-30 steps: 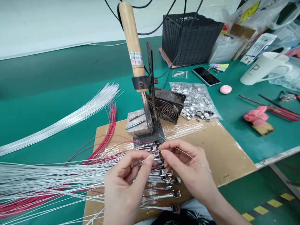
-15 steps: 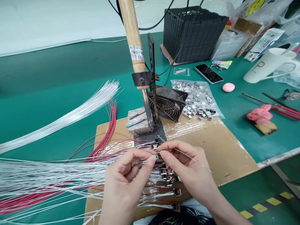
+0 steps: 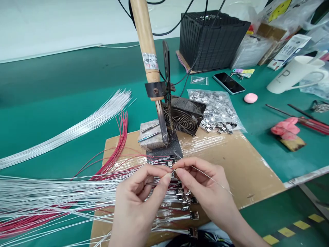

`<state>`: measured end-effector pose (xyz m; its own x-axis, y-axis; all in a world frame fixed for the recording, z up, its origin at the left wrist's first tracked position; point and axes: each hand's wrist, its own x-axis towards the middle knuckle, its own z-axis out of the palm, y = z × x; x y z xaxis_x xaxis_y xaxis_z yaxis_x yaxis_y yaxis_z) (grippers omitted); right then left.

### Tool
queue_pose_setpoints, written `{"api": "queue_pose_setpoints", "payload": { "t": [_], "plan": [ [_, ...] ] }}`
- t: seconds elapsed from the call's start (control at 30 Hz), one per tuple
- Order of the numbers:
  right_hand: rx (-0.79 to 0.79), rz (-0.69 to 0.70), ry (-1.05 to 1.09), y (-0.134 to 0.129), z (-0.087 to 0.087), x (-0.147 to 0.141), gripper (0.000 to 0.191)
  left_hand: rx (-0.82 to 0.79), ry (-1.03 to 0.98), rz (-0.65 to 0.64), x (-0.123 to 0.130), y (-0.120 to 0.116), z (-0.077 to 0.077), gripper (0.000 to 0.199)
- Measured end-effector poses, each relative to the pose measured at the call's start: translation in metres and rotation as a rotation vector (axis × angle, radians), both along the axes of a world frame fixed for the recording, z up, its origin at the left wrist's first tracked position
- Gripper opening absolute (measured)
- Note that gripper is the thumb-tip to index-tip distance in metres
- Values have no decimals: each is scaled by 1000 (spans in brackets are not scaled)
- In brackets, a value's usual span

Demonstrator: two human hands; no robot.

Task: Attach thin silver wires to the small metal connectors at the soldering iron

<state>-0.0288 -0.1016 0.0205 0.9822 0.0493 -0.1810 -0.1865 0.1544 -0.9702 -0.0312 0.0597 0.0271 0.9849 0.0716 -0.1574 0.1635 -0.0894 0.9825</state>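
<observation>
My left hand (image 3: 144, 197) is closed in a pinch, thumb against index finger, above a row of small connectors. What its fingertips hold is too small to make out. Touching it almost tip to tip, my right hand (image 3: 205, 181) is pinched as well. A thin silvery solder wire (image 3: 212, 179) runs across my right hand, passes behind its index finger and sticks out toward the iron stand. Beneath the hands lie several metal connectors (image 3: 194, 215) with white wires (image 3: 64, 192) trailing left. A soldering iron (image 3: 147, 41) with a wooden handle stands tip down just beyond.
Brown cardboard (image 3: 221, 161) covers the bench front. Behind it are a small black fan (image 3: 180, 115), a bag of connectors (image 3: 213, 103), a phone (image 3: 228, 83) and black stacked trays (image 3: 210, 43). Red wires (image 3: 120, 140) and a white wire bundle (image 3: 95, 118) lie left; a mug (image 3: 288, 75) stands right.
Both hands keep their pinch at nearly the same spot, with only a slight shift. The whole view has moved down a little.
</observation>
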Motion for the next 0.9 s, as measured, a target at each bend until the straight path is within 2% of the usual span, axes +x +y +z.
{"api": "queue_pose_setpoints", "payload": {
  "t": [0.23, 0.47, 0.63, 0.77, 0.9],
  "plan": [
    [-307, -38, -169, -9, -6, -6, 29, 24, -44, 13, 6, -4, 2, 8],
    [-384, -26, -297, -19, -2, -8, 22, 37, -40, 18, 13, -3, -1, 9],
    [-386, 16, -246, -18, 1, -6, 31, 42, -14, -11, 18, -1, -3, 10],
    [-499, 29, -280, -17, 4, -1, 12, 9, -5, 25, 22, -3, -3, 9],
    [-531, -6, -330, -15, 8, 6, 18, 8, 4, 36, 25, -5, -1, 9]
  ]
}}
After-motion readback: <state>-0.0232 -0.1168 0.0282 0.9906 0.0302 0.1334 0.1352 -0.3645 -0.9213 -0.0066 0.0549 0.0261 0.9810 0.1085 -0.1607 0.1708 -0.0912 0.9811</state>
